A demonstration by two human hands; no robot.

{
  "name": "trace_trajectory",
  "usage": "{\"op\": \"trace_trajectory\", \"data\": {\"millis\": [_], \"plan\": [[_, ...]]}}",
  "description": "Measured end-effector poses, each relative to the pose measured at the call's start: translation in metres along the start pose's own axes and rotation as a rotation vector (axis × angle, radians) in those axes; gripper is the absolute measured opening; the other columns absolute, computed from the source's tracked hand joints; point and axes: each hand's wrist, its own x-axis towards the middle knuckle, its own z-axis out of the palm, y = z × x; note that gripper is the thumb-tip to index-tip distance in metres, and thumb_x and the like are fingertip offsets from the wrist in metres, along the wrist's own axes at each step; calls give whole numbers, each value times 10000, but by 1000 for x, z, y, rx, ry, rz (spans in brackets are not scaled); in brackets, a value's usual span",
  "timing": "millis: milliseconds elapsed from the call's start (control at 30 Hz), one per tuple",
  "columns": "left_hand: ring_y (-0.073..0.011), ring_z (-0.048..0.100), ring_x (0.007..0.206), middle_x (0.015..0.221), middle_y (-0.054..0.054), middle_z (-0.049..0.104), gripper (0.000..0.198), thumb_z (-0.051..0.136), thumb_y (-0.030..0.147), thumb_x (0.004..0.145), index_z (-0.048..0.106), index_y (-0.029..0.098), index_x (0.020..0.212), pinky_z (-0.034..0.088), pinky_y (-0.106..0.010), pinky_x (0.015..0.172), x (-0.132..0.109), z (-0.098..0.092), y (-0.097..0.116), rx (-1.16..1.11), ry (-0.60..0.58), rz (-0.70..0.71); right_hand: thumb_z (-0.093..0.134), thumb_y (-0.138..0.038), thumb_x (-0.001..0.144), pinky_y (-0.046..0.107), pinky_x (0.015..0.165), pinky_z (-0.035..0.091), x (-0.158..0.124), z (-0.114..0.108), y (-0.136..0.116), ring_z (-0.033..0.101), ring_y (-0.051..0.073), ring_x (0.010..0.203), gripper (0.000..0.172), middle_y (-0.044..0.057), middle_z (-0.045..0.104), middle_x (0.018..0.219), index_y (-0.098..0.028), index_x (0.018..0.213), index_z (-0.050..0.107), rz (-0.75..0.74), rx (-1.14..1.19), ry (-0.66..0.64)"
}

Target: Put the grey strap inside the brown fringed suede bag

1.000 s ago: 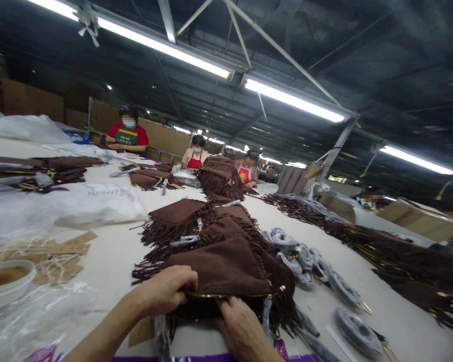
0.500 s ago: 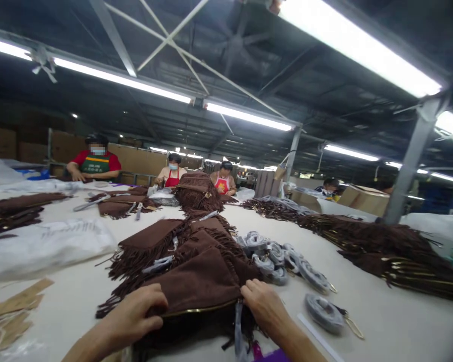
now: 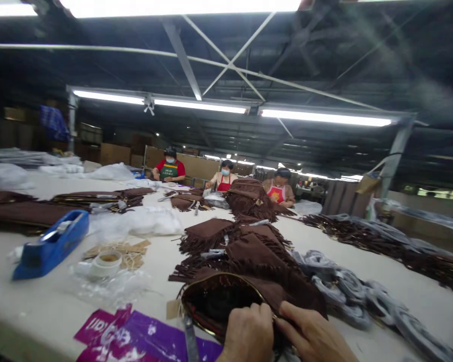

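A dark brown fringed bag [image 3: 287, 284] lies before me, its gold-edged zipper mouth gaping toward me and the inside dark. My left hand [image 3: 249, 329] is closed on the near rim of that opening, fingers curled with knuckles up. Close beside it, my right hand [image 3: 311, 332] pinches the right end of the mouth between thumb and fingers. The fingertips of my left hand are partly hidden. A grey wrapped zipper pull [image 3: 191, 337] hangs from the left end of the mouth, near a small tan tag [image 3: 172, 309].
More fringed bags [image 3: 207, 234] lie beyond. Wrapped coiled straps [image 3: 349, 286] are at right. Purple plastic packaging [image 3: 147, 334], a tape roll [image 3: 106, 262] and a blue tape dispenser [image 3: 53, 244] lie at left. Several co-workers, one in a green apron [image 3: 169, 171], are across the table.
The view has swung left. The bag's mouth has gone from nearly flat to gaping. My left hand has come across the opening, close to my right hand.
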Motion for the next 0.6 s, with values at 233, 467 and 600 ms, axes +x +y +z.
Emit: {"op": "trace_trajectory", "data": {"millis": [233, 467, 600], "plan": [[-365, 691, 920, 980, -189, 728, 279, 499, 191, 871, 505, 160, 1148, 499, -409, 704, -14, -19, -13, -30, 134, 73, 379, -380, 916, 277, 613, 367, -7, 2, 5, 672, 212, 723, 259, -14, 713, 737, -276, 722, 516, -6, 43, 40], [-334, 704, 858, 889, -168, 730, 246, 461, 46, 824, 550, 191, 1002, 496, -390, 700, -11, -66, -57, 276, 203, 6, 411, -357, 874, 299, 641, 372, 1, -24, 28, 651, 220, 733, 243, 1, 688, 704, -259, 671, 502, 58, 75, 105], [-313, 682, 857, 859, -134, 709, 182, 443, 76, 851, 526, 212, 939, 476, -406, 747, -24, -91, -120, 303, 257, -132, 392, -429, 852, 306, 622, 393, -3, -30, 64, 605, 217, 624, 299, 6, 629, 581, -261, 606, 422, 113, 165, 116]]}}
